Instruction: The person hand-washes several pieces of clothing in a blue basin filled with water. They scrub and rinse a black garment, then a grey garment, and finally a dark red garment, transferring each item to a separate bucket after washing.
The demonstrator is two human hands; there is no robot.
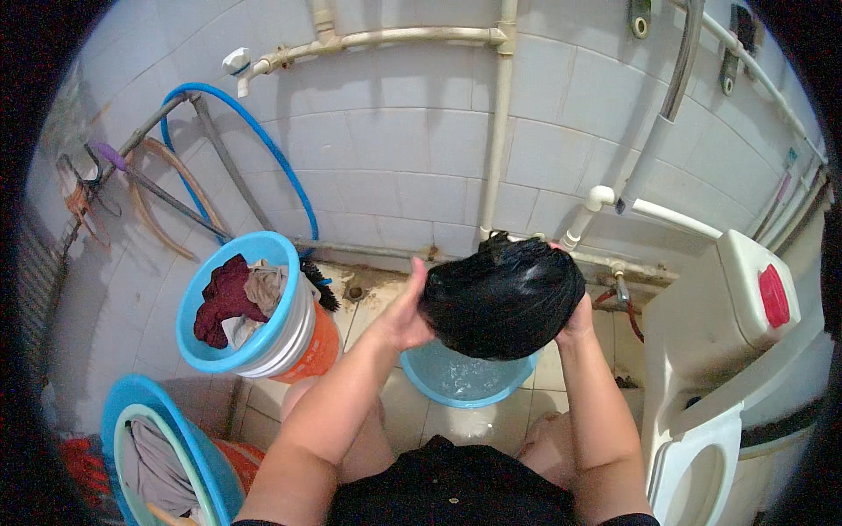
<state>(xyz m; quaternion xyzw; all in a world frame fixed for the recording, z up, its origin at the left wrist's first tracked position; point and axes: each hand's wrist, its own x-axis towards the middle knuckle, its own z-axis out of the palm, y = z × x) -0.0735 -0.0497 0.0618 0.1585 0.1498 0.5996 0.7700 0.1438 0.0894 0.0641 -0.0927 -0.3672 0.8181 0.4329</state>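
A bunched black cloth (504, 298), dark and shiny as if wet, hangs between my two hands. My left hand (406, 311) grips its left side, thumb pointing up and fingers partly hidden behind the fabric. At the opposite side my right hand (576, 320) holds the cloth, most of its fingers covered. Directly below is a light blue basin (469, 399) on the floor, with bubbly water inside; the cloth hides its far part.
To the left, a blue basin (187, 329) of clothes sits on a white and orange bucket (320, 346). Nearer stand more nested basins (110, 421) with grey fabric. A toilet (693, 351) is at the right. Pipes (495, 149) and a blue hose (281, 158) run along the tiled wall.
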